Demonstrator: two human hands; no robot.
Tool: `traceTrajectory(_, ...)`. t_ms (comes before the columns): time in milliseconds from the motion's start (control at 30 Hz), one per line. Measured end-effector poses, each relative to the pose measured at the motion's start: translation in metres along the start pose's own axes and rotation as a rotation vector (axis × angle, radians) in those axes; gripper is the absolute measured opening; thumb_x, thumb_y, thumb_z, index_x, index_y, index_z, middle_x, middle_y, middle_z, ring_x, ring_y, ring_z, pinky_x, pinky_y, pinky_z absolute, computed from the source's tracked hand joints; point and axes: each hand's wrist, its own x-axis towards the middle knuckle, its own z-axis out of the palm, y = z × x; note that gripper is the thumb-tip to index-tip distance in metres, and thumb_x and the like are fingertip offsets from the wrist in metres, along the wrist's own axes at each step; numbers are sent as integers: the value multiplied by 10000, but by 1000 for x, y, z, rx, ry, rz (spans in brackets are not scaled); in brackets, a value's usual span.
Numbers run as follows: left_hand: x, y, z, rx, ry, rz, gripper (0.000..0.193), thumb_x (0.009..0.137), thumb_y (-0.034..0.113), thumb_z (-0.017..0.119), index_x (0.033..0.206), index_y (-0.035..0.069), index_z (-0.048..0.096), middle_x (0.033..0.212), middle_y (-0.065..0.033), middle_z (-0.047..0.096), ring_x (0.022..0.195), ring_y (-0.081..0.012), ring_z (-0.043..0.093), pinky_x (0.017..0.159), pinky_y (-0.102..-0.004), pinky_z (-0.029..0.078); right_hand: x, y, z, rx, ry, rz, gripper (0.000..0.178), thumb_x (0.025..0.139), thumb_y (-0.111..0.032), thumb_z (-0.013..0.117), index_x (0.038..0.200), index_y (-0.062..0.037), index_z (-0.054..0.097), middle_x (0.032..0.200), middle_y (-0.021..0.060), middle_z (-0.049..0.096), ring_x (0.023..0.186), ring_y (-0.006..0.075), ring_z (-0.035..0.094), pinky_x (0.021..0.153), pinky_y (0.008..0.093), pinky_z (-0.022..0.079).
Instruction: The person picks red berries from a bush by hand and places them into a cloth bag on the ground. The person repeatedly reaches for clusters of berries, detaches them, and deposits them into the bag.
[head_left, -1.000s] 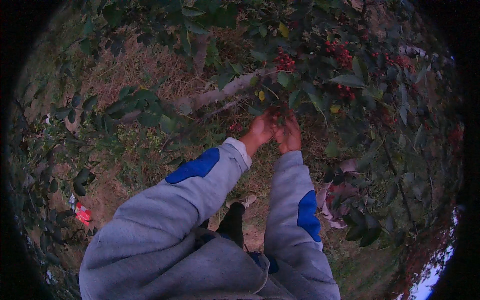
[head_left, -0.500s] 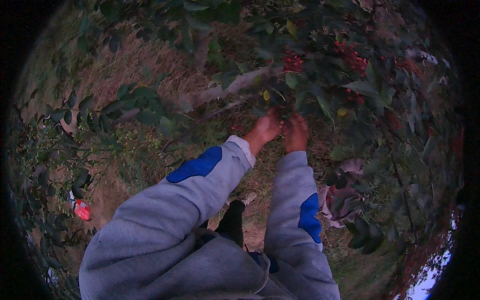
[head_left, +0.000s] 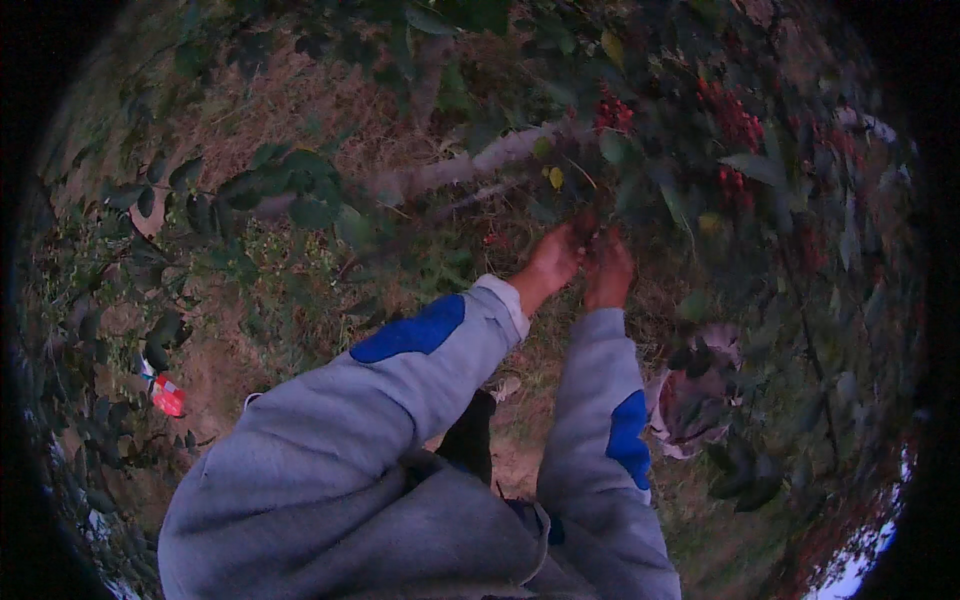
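Observation:
My left hand (head_left: 553,259) and my right hand (head_left: 609,270) are close together under the leafy branches, fingertips nearly meeting. The fingers of both are bent inward and look closed. What they pinch is dark and blurred among the leaves, so I cannot make it out. Just above them hang green leaves (head_left: 673,208) and a small yellow leaf (head_left: 555,178). Clusters of small red berries (head_left: 613,111) hang farther up, with a larger berry cluster (head_left: 733,118) to the right.
A thick pale branch (head_left: 470,168) crosses beyond my hands. Leafy twigs (head_left: 290,190) reach in from the left. A crumpled pale cloth or bag (head_left: 690,405) lies on the ground at right. A red packet (head_left: 167,396) lies at left. Dry grass covers the ground.
The view has shifted a little, so branches and berries appear farther right. My hands stay together among the leaves, slightly lower and to the right in the picture.

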Motion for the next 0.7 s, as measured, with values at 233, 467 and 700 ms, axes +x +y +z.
traceTrajectory(233, -46, -18, 22, 195, -66, -148, 406, 815, 260, 371, 1173, 69, 378, 1172, -55, 430, 1012, -146, 450, 617, -256, 403, -65, -4, -33, -56, -23, 6, 243, 765, -11, 481, 1007, -18, 500, 892, 46, 546, 759, 117, 516, 611, 236, 437)
traceTrajectory(467, -101, -39, 54, 325, -223, -204, 467, 795, 313, 394, 1173, 40, 364, 1145, -92, 438, 991, -166, 453, 742, -274, 393, -132, -42, -48, 65, -91, -2, 176, 774, -51, 502, 943, -8, 483, 854, 82, 553, 678, 172, 557, 539, 271, 458)
traceTrajectory(700, -160, -81, 97, 792, -138, -234, 334, 791, 138, 477, 1096, 11, 432, 1057, -89, 490, 925, -154, 480, 764, -285, 404, -202, -85, -83, -176, -196, 37, 177, 779, -51, 469, 945, 1, 500, 815, 79, 559, 638, 152, 558, 518, 251, 458)
